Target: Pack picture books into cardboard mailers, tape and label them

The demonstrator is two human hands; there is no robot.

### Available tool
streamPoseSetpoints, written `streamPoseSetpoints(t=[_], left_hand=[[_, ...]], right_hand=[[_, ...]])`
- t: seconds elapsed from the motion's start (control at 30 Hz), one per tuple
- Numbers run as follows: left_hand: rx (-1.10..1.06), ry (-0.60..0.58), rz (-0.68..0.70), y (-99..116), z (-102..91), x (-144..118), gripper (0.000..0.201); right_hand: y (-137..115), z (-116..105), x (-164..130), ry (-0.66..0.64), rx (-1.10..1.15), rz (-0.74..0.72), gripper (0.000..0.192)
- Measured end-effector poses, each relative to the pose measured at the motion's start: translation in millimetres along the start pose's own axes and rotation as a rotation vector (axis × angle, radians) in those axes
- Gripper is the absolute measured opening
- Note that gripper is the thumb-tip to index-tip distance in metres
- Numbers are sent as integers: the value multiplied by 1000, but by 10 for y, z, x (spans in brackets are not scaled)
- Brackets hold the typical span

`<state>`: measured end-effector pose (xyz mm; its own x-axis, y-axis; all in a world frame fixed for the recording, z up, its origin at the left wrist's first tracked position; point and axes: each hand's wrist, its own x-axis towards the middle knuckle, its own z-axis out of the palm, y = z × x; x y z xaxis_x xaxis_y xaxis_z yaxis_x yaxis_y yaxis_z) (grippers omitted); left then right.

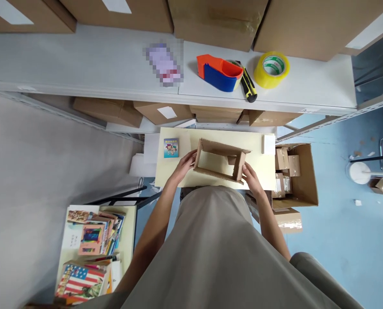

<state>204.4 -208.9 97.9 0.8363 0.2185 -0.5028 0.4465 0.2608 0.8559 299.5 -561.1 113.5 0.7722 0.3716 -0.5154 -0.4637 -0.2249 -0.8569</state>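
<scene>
Between my hands is a small open cardboard box [221, 148], and the pale tabletop shows through its frame. My left hand [185, 165] grips its left end, with the fingers on the outer wall. At the right end my right hand [251, 177] holds the box by its side wall. A small blue picture book [171, 147] lies on the pale yellow table [210, 134], left of the box. Near the table's right end sits a white block or stack of paper [269, 144].
A grey shelf [114, 64] beyond the table bears a tape dispenser [218, 73], a box cutter [248, 86], yellow tape [271, 70], a pixelated phone-like item [164, 63] and large cartons [217, 21]. Right stands a carton [309, 176] of small boxes; lower left, books [91, 240].
</scene>
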Motion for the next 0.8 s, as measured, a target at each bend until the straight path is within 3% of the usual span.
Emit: streamPoseSetpoints(t=[0.13,0.33,0.53,0.67,0.8], left_hand=[[49,-14,21,104,25,-91,86],[163,-16,46,9,67,-209,84],[278,123,79,-181,149,-76,72],[283,150,118,-186,145,25,73],[269,163,139,-242,196,143,68]], right_hand=[[-220,68,-8,-22,-103,-118,72],[-281,29,152,15,-166,-77,76],[-304,32,324,30,-290,-94,82],[-349,-24,362,-2,-317,-96,78],[-242,-76,485,-23,-265,-73,78]])
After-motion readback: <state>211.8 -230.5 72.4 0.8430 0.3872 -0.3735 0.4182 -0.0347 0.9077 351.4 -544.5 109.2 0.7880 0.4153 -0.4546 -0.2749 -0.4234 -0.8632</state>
